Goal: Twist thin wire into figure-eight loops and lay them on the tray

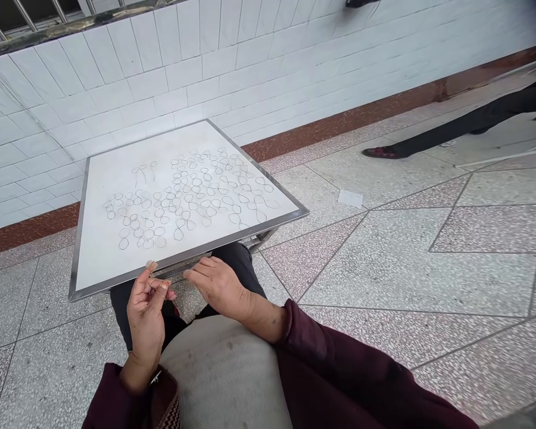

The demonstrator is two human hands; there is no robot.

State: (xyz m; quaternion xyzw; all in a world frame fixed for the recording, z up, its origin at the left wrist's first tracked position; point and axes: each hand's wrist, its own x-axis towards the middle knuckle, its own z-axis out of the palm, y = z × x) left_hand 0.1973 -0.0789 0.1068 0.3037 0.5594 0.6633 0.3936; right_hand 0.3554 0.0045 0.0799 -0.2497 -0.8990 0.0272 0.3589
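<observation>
Lower left: my left hand (146,316), fingers pinched, contents unclear | lower centre: right hand (218,287), fingers curled, can't tell grip | centre-left: thin loops (178,233), tabletop (174,137)

Any strand in left hand (145,313) too fine to resolve, palm of right hand (220,286) hidden, trouser leg (469,122) cut by right edge, dark object (360,2) cropped above
</observation>
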